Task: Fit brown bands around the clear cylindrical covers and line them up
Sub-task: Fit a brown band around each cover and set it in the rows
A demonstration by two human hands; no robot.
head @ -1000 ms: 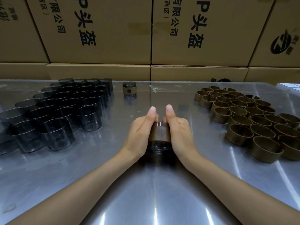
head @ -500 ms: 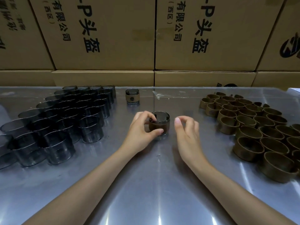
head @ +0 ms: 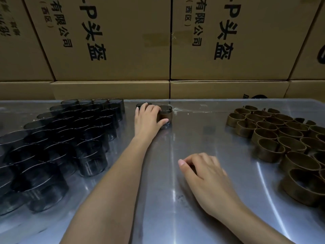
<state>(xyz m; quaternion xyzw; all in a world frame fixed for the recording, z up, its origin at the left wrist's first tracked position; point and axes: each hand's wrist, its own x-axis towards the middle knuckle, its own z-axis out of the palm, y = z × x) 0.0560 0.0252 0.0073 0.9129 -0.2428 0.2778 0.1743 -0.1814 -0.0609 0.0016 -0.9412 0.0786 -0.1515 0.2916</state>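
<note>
My left hand point(head: 146, 118) reaches to the far middle of the metal table and grips a banded cover point(head: 165, 112), a clear cylinder with a brown band around it. The cover stands on the table just right of another banded cover point(head: 143, 104), which my fingers mostly hide. My right hand point(head: 202, 170) hovers low over the table's middle, fingers loosely curled, holding nothing. Several clear dark-tinted covers point(head: 70, 138) stand packed on the left. Several loose brown bands point(head: 281, 136) lie on the right.
The shiny metal table point(head: 175, 199) runs toward me between the two groups. Stacked cardboard boxes point(head: 167, 50) with printed characters wall off the far edge directly behind the banded covers.
My left hand has carried the banded cover from the table's middle to the far edge, beside the first banded cover. My right hand let go and drew back toward me.
</note>
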